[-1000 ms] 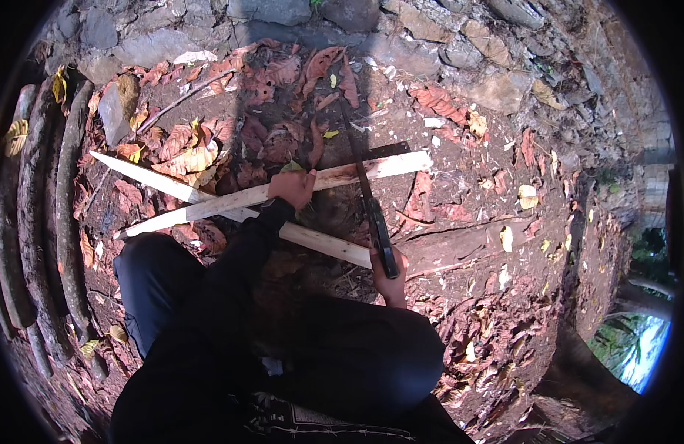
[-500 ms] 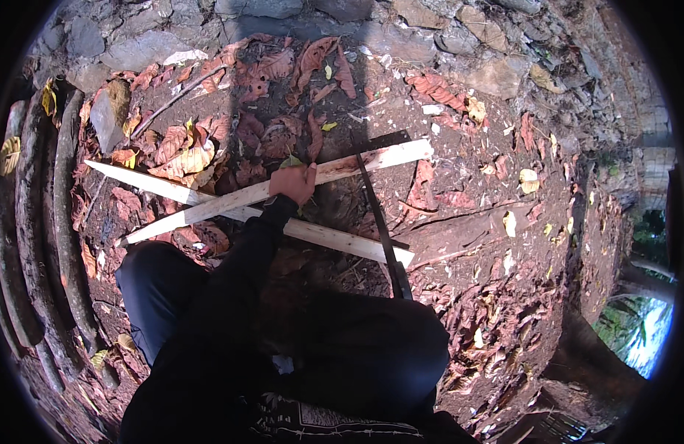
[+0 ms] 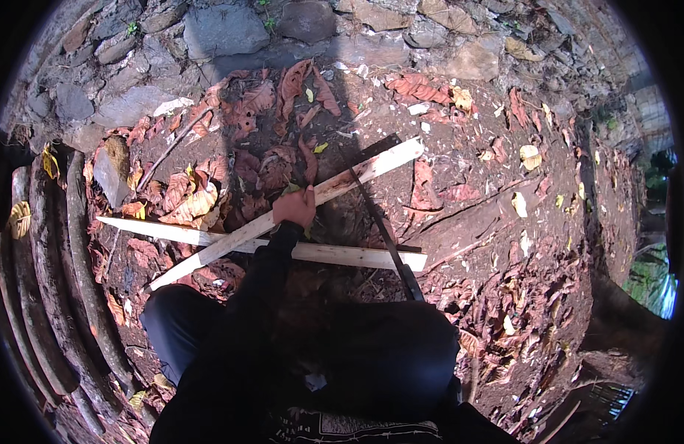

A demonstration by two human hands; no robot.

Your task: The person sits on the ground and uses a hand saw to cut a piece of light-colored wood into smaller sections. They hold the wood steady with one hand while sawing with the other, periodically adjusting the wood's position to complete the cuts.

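Observation:
My left hand [image 3: 294, 206] grips a long pale split wooden stake [image 3: 371, 167] that slants from lower left to upper right over the dirt. A second pale stake [image 3: 342, 255] lies under it, nearly level, and the two cross just left of my hand. A dark machete [image 3: 383, 233] rests on the ground to the right of my hand, its blade across both stakes and its handle close to my knee. No hand is on it. My right hand is out of sight. My black sleeve and dark trousers [image 3: 371, 355] fill the lower middle.
Several thin logs [image 3: 57, 296] lie side by side along the left rim. Grey stones [image 3: 223, 29] form a rough wall at the top. Dry red-brown leaves [image 3: 186, 203] cover the soil around the stakes. A dirt bank drops off at the right.
My right hand let go of the machete handle and dropped out of view; the machete now lies across the stakes. My left hand keeps its hold on the slanting stake.

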